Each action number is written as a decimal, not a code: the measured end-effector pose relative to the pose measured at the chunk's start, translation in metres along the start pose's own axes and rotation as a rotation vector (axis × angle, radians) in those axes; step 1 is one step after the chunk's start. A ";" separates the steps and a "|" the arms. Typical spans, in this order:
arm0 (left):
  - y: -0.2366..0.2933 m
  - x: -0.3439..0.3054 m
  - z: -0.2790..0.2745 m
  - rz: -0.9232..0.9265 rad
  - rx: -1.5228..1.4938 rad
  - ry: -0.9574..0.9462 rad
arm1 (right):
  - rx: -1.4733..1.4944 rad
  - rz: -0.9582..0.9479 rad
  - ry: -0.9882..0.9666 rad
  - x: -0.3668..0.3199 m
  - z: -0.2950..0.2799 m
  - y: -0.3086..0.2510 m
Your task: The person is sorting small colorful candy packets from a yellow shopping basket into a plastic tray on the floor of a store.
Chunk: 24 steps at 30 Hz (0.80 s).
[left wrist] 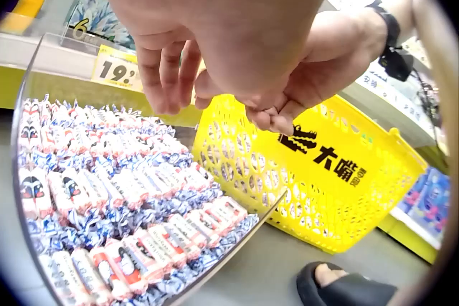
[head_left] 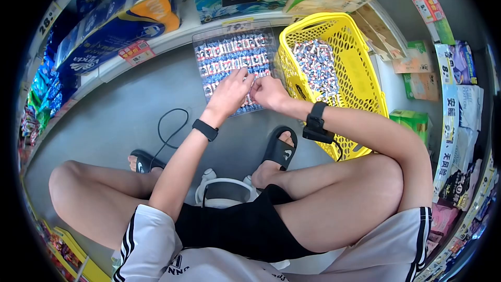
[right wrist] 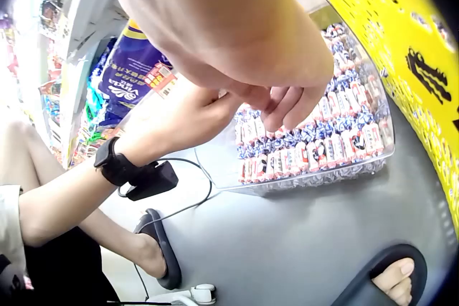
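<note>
A: Your grip?
B: Left hand (head_left: 228, 93): fingers loosely extended; right hand (head_left: 269, 93): curled. Anything held: can't tell (fingertips partly hidden).
A: Wrapped sweets (head_left: 222, 66)?
B: Clear bin (right wrist: 301, 183), left of yellow basket (head_left: 359, 75); more inside basket.

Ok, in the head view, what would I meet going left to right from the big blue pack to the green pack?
Blue pack, clear tray of wrapped candies, yellow basket, green pack.
</note>
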<state>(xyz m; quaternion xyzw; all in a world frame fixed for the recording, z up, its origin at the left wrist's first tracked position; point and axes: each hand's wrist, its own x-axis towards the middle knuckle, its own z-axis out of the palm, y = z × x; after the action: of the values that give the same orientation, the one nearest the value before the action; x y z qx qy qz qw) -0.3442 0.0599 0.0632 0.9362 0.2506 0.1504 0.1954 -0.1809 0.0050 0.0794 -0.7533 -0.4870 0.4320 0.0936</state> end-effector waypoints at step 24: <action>0.130 0.120 -0.028 0.320 -0.070 0.081 | 0.184 -0.199 0.668 -0.079 -0.131 0.100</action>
<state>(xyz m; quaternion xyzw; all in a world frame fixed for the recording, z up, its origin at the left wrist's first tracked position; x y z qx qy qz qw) -0.2017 0.0282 0.1667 0.9500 0.1008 0.2256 0.1911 -0.0305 -0.0734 0.1472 -0.7901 -0.4598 0.1927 0.3566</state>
